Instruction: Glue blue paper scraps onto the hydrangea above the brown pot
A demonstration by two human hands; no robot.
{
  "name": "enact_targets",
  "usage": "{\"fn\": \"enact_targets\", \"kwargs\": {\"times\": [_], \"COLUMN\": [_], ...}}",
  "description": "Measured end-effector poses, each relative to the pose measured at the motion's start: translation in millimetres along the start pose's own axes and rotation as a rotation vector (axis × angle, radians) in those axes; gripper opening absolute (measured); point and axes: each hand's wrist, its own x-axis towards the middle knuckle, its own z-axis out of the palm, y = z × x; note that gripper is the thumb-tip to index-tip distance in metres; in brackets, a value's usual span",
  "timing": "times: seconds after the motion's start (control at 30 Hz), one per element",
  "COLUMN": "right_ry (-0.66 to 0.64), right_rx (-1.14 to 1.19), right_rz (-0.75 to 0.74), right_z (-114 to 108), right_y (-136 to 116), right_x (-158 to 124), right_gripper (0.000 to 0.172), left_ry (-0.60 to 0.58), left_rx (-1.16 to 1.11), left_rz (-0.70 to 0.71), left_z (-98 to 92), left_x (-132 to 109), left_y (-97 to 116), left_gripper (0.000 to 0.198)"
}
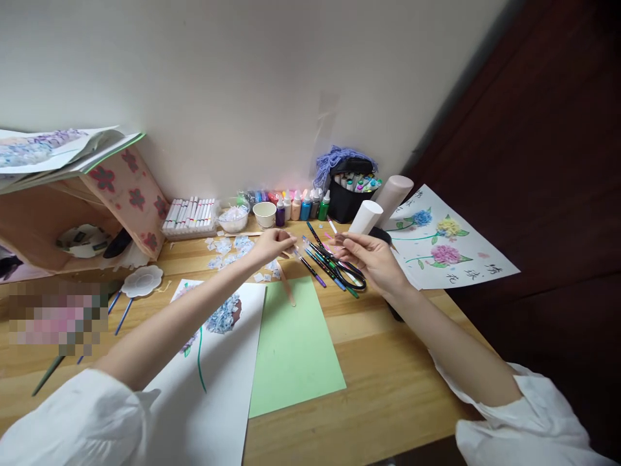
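Left hand (274, 244): fingers pinched narrow on the end of 1 thin pen (310, 272) at the pen pile (334, 265) on the wooden table (388, 382). Right hand (373, 260): fingertips drawn together just beside the pile; contents cannot be told. Green paper (294, 349) lies nearer the person.

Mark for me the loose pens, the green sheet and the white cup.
loose pens (324, 264): head view, middle of the pile between the hands.
green sheet (294, 349): head view, centre of the sheet.
white cup (264, 216): head view, its front wall.
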Motion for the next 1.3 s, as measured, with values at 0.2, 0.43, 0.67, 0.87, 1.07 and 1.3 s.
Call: {"fn": "enact_targets", "kwargs": {"times": [0.2, 0.43, 0.67, 0.87, 1.07, 1.3], "right_ry": [-0.049, -0.177, -0.358, -0.397, -0.376, -0.326], "right_rx": [-0.035, -0.242, -0.254, -0.190, -0.361, -0.550], "right_rz": [0.151, 0.193, 0.273, 0.234, 0.081, -0.014], "right_z": [-1.5, 5.8, 68.8, 127.8, 142.5, 140.9], "right_y": [25.7, 56.6, 84.5, 111.6, 130.2, 133.5], "right_x": [-15.8, -34.4, -45.3, -45.4, -44.3, -46.4], "right_gripper": [0.035, 0.039, 0.035, 0.030, 0.022, 0.019], "left_ry": [0.061, 0.154, 0.337, 0.460, 0.568, 0.644], "left_rx": [0.216, 0.498, 0.565, 0.558, 0.465, 0.467], "left_rz": [0.083, 0.248, 0.167, 0.154, 0.150, 0.190], "left_z": [13.8, -55.9, -87.5, -90.3, -89.9, -90.3], "left_x": [14.7, -75.0, -191.1, -218.6, -224.3, -228.3], "left_y": [-20.7, -20.8, -74.0, -121.1, -131.4, -129.8], "left_gripper": [0.027, 0.032, 0.018, 0.015, 0.014, 0.017]}}
